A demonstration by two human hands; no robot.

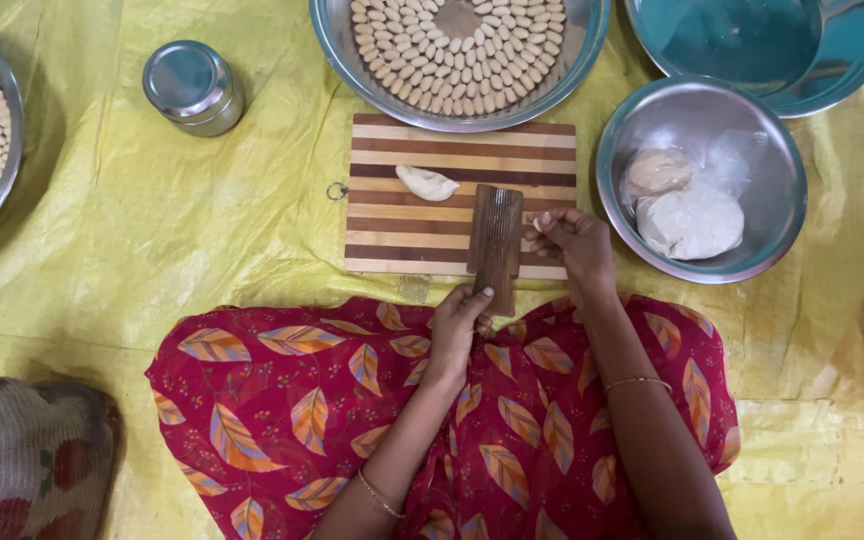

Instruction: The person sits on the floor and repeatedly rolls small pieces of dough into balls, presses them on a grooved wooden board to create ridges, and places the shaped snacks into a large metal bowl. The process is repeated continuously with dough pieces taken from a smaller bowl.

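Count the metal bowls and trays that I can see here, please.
4. A tray of shaped dough pieces at top centre, an empty tray at top right, a bowl holding dough right of the board, and a tray cut off at the left edge.

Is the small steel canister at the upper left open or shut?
Shut: the small steel canister stands upright on the yellow sheet with its round lid seated on top.
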